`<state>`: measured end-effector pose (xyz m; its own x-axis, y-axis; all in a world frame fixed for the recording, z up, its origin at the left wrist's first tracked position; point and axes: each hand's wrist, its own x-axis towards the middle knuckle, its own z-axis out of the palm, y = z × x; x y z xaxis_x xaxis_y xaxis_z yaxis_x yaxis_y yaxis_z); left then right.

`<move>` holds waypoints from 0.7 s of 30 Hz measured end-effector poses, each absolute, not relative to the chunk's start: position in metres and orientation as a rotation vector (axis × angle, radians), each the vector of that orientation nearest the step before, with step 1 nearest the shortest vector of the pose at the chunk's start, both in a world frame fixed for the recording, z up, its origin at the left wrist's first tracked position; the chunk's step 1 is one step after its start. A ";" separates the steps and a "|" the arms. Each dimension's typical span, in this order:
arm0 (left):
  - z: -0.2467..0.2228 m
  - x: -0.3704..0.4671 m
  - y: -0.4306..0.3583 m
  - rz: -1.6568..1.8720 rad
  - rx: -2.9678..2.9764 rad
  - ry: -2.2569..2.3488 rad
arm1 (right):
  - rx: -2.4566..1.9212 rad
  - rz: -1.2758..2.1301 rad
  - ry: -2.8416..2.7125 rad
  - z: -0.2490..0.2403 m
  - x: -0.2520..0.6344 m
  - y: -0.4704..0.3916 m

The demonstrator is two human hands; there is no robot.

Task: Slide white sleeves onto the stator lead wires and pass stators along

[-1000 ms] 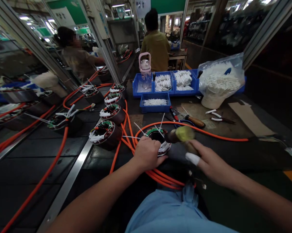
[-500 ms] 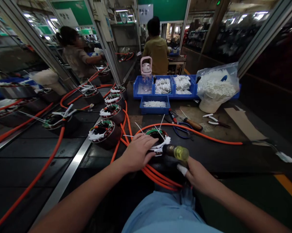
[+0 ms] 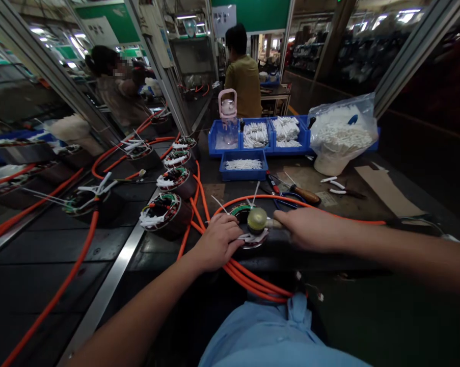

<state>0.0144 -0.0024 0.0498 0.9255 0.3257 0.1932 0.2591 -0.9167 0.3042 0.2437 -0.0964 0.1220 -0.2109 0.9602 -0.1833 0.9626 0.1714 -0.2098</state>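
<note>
A motor stator [image 3: 240, 210] with green insulation and white sleeved leads lies before me on the bench. My left hand [image 3: 219, 242] curls over its left rim and steadies it. In my right hand [image 3: 309, 229] is the handle of a mallet [image 3: 257, 220]; its rounded yellowish head is over the stator's near right rim, by the white sleeves [image 3: 254, 237]. Whether the head touches them I cannot tell. White ties stick up from the stator's far side. Orange cable [image 3: 248, 278] loops around it and hangs near my lap.
Several other stators [image 3: 167, 214] stand in a row to the left, beside a metal strip [image 3: 120, 257]. Blue bins [image 3: 224, 176] with white sleeves, a bottle [image 3: 228, 114] and a plastic bag [image 3: 342, 135] stand behind. A wooden-handled screwdriver [image 3: 305, 193] and cutters lie beyond. Two people work farther off.
My right hand has swung up and inward, bringing the mallet's head from the stator's right side to above its near rim. My left hand stays on the stator, shifted slightly.
</note>
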 end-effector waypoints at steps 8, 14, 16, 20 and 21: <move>0.050 0.015 -0.005 0.351 2.769 0.484 | 2.504 -0.565 2.532 0.130 0.273 -0.098; 0.053 0.019 -0.006 0.339 2.749 0.498 | 2.339 -0.910 2.282 0.080 0.272 -0.113; 0.052 0.019 -0.006 0.350 2.738 0.512 | 2.308 -1.054 2.398 0.083 0.277 -0.117; 0.048 0.018 -0.007 0.398 2.714 0.509 | 2.809 -0.989 2.377 0.072 0.278 -0.138; 0.047 0.018 -0.007 0.401 2.712 0.505 | 2.929 -0.927 2.282 0.062 0.276 -0.143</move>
<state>0.0183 -0.0070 0.0474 0.8963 0.3914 0.2085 0.2917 -0.8745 0.3876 0.2757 -0.1431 0.0619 0.2653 0.9629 0.0485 0.6565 -0.1436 -0.7406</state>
